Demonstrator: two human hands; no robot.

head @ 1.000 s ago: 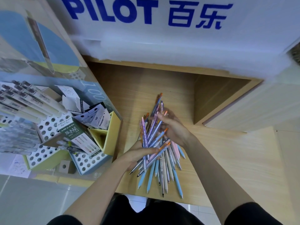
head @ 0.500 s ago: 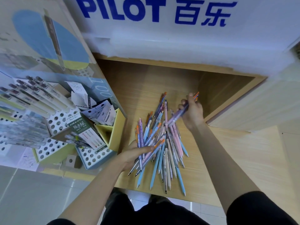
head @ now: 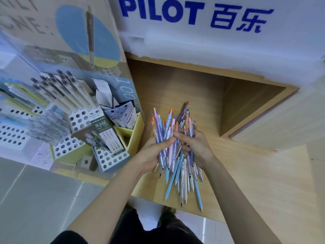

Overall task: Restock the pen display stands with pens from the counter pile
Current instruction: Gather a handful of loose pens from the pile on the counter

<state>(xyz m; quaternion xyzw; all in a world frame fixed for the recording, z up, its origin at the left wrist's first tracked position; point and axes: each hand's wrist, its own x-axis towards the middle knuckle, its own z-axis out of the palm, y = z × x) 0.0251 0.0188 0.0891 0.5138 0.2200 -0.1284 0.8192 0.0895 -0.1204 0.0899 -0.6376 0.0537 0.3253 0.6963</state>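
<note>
Whereas half a second ago the right hand (head: 197, 148) reached out to the far side of the fanned pile, it has now come back in beside the left hand (head: 154, 154), and the pastel blue, pink and cream plastic pens (head: 173, 147) are drawn into one tighter bundle between them. Both hands are clamped on that bundle, the left thumb lying across its front and the right fingers curled round its other side; orange and blue clicker ends point away from the person and tips point towards the near edge. Whether the lower tips rest on the wood cannot be told. The bundle sits over the pale wooden counter (head: 255, 173), near an open wooden recess (head: 246, 106). To the left stand the white perforated pen display stands (head: 79, 118), partly filled, just beside a yellow cardboard box (head: 135, 136). Above hangs a white sign with blue PILOT lettering (head: 175, 13), and grey floor tiles (head: 44, 199) show below.
</note>
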